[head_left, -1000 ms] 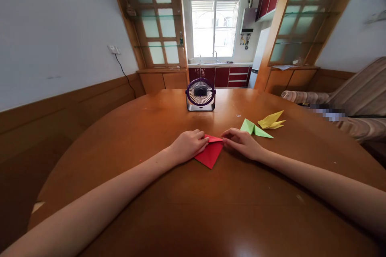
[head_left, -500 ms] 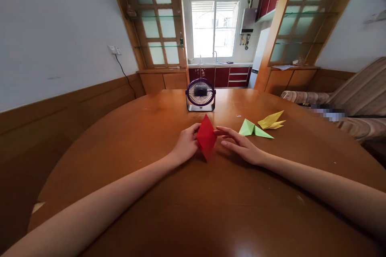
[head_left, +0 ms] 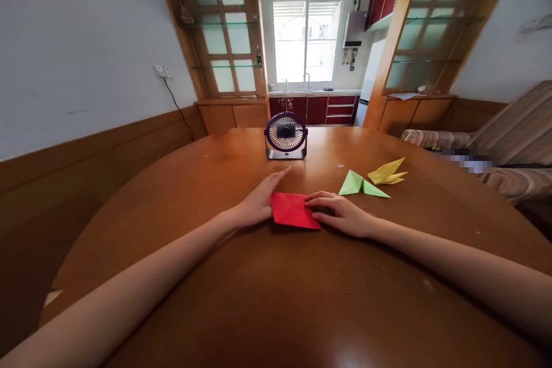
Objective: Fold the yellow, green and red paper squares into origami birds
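Note:
A red sheet of folded origami paper (head_left: pixel 293 210) lies just above or on the table in front of me, its crease lines faint. My left hand (head_left: pixel 256 201) is at its left edge, with the index finger stretched out past the paper; some of its other fingers are hidden. On the right side, my right hand (head_left: pixel 338 213) holds the paper, fingertips over its upper right part and thumb by the lower edge. To the right of that hand rest a light green folded paper piece (head_left: pixel 353 183) and a yellow origami piece (head_left: pixel 387 173) with pointed ends.
A small purple desk fan (head_left: pixel 286 133) stands at the far side of the round-edged wooden table (head_left: pixel 276 310). A striped sofa (head_left: pixel 513 132) is beyond the right edge. Behind are cabinets and a kitchen window (head_left: pixel 306 40).
The red paper has gone from an upright diamond shape to a flatter, wider one. My left hand has shifted left and stretched its index finger; my right hand has moved onto the paper.

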`<state>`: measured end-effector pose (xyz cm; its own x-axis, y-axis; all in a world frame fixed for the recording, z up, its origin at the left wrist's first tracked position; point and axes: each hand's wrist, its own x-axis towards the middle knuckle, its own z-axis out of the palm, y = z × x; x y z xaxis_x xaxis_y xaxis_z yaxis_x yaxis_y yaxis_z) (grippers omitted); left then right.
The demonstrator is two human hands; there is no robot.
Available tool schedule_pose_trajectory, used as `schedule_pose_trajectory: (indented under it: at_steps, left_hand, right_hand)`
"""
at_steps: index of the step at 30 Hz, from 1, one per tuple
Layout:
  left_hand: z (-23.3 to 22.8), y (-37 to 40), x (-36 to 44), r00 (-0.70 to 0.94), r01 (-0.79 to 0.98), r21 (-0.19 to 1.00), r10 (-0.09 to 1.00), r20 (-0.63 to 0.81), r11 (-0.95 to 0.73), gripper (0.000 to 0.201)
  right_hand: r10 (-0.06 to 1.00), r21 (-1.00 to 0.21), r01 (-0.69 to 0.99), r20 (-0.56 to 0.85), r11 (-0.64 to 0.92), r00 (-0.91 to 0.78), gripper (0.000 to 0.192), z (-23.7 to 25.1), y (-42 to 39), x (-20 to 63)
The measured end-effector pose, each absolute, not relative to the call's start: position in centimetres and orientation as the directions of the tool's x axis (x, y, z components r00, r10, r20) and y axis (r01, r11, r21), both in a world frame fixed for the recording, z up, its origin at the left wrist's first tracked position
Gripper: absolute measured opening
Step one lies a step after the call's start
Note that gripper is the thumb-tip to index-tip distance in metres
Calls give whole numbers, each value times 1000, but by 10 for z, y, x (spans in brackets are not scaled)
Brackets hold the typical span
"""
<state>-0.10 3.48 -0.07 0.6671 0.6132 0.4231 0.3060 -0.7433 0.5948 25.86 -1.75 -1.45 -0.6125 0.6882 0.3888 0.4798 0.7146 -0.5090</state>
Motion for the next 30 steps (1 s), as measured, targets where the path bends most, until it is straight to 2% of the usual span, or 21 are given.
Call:
schedule_pose_trajectory:
  at_steps: [5, 9, 13, 17, 20, 23, 30]
  left_hand:
    - [5, 26, -21, 809, 348, 271, 433, 398, -898, 40]
    - [9, 20, -26, 898, 283, 122, 308, 315, -951, 37]
    - [6, 15, -26, 912, 303, 12, 293, 286, -953, 39]
    - [2, 10, -21, 890, 372, -66, 336, 308, -926, 37]
    - [0, 4, -15, 864, 427, -87, 378, 334, -900, 34]
    - [-2, -3, -9, 844, 448, -57, 401, 357, -892, 32]
    - [1, -3, -9, 790, 433, 207, 480, 381, -877, 24]
  right_hand:
    - [680, -446, 521, 376, 728, -630, 30, -15, -19, 257]
    - [676, -424, 529, 391, 735, -625, 30, -15, -21, 256]
    - [636, -371, 516, 448, 772, -628, 29, -11, -25, 255]
    - [569, -286, 494, 477, 821, -670, 26, -5, -29, 256]
    - [503, -224, 452, 452, 863, -736, 28, -4, -29, 258]
    - [464, -173, 435, 447, 884, -765, 26, -6, -26, 260]
    - [435, -102, 444, 481, 890, -761, 25, -7, -18, 267]
